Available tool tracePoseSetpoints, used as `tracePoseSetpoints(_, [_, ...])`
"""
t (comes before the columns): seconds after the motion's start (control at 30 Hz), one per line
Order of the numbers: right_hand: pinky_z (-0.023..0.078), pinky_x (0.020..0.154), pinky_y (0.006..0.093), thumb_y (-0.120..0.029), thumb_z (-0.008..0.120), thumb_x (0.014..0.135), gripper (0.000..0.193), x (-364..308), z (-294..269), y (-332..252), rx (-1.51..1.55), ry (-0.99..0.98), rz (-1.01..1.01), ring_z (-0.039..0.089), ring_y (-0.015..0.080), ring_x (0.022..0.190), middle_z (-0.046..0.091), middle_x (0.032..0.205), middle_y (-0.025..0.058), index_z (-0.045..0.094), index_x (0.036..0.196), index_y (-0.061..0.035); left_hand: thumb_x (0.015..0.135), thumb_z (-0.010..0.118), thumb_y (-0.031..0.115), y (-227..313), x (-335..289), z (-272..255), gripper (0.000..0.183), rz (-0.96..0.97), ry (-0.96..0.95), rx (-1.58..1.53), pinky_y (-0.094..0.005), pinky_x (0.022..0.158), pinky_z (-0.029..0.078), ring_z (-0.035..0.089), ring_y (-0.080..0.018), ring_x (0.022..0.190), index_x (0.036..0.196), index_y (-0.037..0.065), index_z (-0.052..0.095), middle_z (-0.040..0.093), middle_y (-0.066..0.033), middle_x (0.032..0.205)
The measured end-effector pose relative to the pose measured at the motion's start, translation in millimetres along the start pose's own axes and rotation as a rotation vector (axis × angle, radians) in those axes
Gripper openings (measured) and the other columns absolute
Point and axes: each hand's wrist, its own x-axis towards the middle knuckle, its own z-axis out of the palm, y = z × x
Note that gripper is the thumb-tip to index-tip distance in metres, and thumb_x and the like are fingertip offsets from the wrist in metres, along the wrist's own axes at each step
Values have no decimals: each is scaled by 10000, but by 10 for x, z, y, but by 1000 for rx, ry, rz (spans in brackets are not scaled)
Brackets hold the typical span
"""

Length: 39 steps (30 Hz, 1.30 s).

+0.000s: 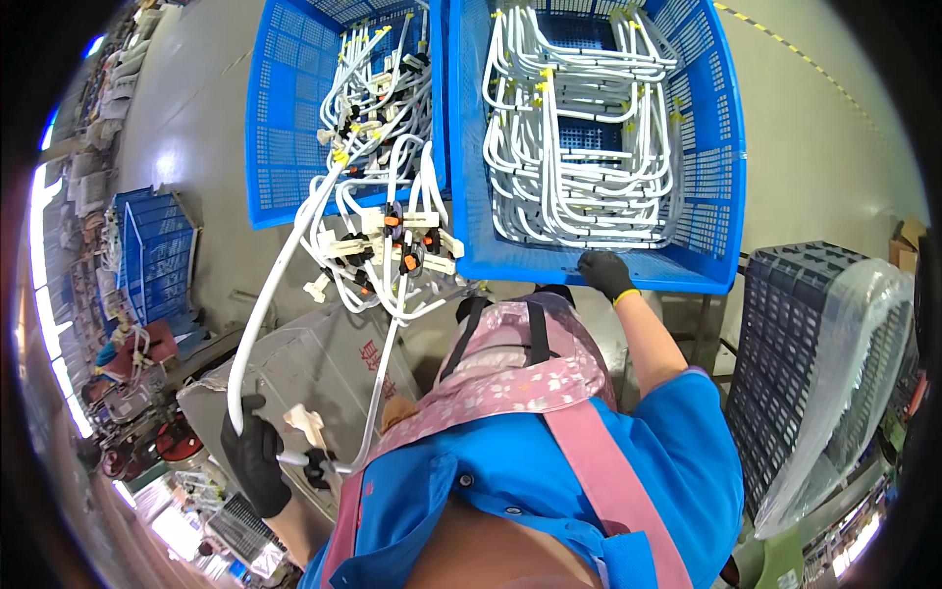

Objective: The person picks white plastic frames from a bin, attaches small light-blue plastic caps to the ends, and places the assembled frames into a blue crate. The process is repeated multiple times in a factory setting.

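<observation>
My left hand (255, 456), in a black glove, is closed around a long bent white tube (263, 304) at the lower left. This tube runs up toward the left blue crate (275, 191) and has a yellow tip. Beside it, more bent white tubes with cream clips (348, 247) and black and orange fittings hang over that crate's near side. My right hand (606, 273), also black-gloved, is closed on the near rim of the right blue crate (520, 267). Inside that crate lie stacked U-shaped white tubes (589, 211), some with yellow tips.
A large cardboard box (324, 358) stands below the hanging tubes. To my right is a dark plastic crate (785, 334) partly wrapped in clear film. Another blue crate (157, 255) sits farther left, near cluttered shelving. A yellow-and-black line (785, 44) marks the floor at upper right.
</observation>
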Motion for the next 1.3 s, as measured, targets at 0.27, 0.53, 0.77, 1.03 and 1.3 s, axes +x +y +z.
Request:
tracePoseSetpoints(0.27, [497,859,423,-276,528,845,384,1163,406,498,-196,-164,176,591,302,1088,590,1196,125,522,1185,-97,922,593,282,413,-401,229,331,1,10,156,-187,360,249,313,-43,357,1084,4,513,365,57,486])
tracePoseSetpoints(0.53, [355,1008,522,-398,633,773,615,1546,629,679,-297,-369,200,386,297,1322,472,1378,93,447,1327,-204,928,554,214,1050,-343,200,278,59,378,463,-204,391,292,394,-60,451,1048,-37,548,418,19,587])
tracePoseSetpoints(0.77, [519,683,418,-309,627,776,168,1154,386,563,-187,-95,-86,677,282,797,695,814,100,699,860,-182,939,513,97,1265,-488,263,235,214,420,688,-209,429,325,409,-78,517,1087,-81,559,445,-9,652])
tracePoseSetpoints(1.03, [500,625,427,-358,651,770,268,357,-975,-343,-63,294,-235,654,288,741,665,802,103,644,905,-127,948,530,269,1100,-333,2,299,203,565,515,-205,360,246,328,-29,410,1141,41,550,378,65,562])
tracePoseSetpoints(1.3, [479,594,413,-340,672,788,229,-822,-2029,-879,105,587,-315,625,284,685,621,701,98,629,797,-115,928,588,207,1199,-440,-437,256,551,669,596,-316,609,453,553,-177,702,1086,9,627,619,-77,873])
